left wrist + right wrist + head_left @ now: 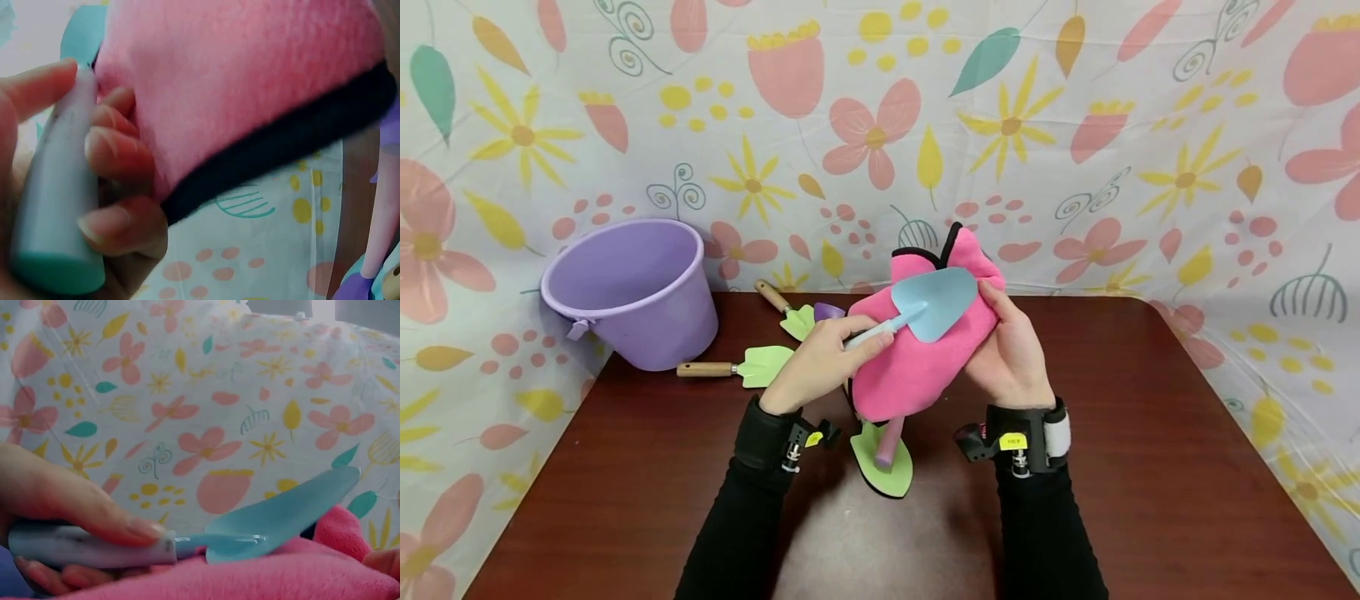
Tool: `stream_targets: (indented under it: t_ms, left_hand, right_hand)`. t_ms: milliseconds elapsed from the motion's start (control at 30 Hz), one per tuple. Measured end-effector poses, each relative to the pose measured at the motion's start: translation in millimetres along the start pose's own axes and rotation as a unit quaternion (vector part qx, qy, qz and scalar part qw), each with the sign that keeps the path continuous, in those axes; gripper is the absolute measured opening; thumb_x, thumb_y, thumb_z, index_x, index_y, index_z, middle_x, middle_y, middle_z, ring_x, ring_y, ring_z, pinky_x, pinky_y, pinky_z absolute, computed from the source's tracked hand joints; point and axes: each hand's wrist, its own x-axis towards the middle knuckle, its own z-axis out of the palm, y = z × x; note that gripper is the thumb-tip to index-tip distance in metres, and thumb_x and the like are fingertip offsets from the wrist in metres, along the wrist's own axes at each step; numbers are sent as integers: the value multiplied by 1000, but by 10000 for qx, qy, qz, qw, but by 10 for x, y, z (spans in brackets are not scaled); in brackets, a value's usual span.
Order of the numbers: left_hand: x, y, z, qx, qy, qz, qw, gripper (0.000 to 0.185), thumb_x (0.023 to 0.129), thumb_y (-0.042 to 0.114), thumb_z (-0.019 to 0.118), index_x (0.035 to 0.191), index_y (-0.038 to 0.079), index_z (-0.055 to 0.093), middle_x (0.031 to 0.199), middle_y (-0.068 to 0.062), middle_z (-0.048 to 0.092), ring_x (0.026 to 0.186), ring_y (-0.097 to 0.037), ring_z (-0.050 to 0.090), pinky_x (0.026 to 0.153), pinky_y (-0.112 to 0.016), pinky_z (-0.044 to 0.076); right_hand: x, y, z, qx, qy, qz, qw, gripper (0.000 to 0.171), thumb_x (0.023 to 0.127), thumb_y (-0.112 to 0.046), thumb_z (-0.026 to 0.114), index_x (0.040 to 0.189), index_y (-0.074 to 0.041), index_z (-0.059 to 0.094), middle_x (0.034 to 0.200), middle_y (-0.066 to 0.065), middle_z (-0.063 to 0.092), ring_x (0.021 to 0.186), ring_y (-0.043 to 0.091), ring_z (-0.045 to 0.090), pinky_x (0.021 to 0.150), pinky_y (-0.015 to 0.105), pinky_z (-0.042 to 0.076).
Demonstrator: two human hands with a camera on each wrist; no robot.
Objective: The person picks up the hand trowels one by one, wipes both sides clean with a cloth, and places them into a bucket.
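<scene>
My left hand (820, 358) grips the pale handle of a small light-blue garden trowel (936, 304), thumb along its top. The trowel's blade lies over a fuzzy pink cloth (902, 379) with black edging, held up above the table. My right hand (1011, 354) holds the cloth's right side, its thumb near the blade's tip and its other fingers mostly hidden behind. In the left wrist view, the trowel handle (59, 187) sits between thumb and fingers. The right wrist view shows the blade (287, 512) just above the pink fabric.
A purple bucket (677, 325) stands at the back left of the brown table (1120, 467). Beside it lie two green trowels (765, 367) with wooden handles. Below the cloth are a green, black-edged piece (901, 482) and a pinkish handle (889, 446). A flowered curtain (1045, 200) hangs behind.
</scene>
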Motion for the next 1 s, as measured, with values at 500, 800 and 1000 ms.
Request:
stream_targets:
  t_ms: [500, 800, 1000]
  left_hand:
    - [4, -32, 8, -317, -600, -66, 9977, 23, 94, 47, 62, 94, 24, 68, 68, -3, 49, 54, -20, 46, 54, -32, 40]
    - [20, -69, -10, -217, -813, -256, 9961, 28, 93, 52, 61, 101, 26, 68, 86, 0, 63, 60, -29, 58, 57, -36, 49]
    - [12, -109, -9, -75, -854, -223, 9961, 33, 94, 49, 61, 102, 18, 69, 84, 3, 64, 61, -28, 58, 57, -37, 49]
  right_hand:
    - [-33, -138, -3, -39, -112, -635, 9979, 24, 105, -15, 43, 128, -7, 42, 123, 6, 49, 105, 21, 53, 95, 32, 41]
    - [-98, -330, -56, 703, -752, -856, 9910, 19, 106, -11, 35, 116, -3, 49, 113, 11, 55, 99, 25, 56, 87, 34, 44]
    - [-145, -416, -75, 921, -720, -1003, 9881, 18, 106, -10, 36, 113, -2, 49, 112, 12, 56, 99, 27, 56, 85, 38, 45]
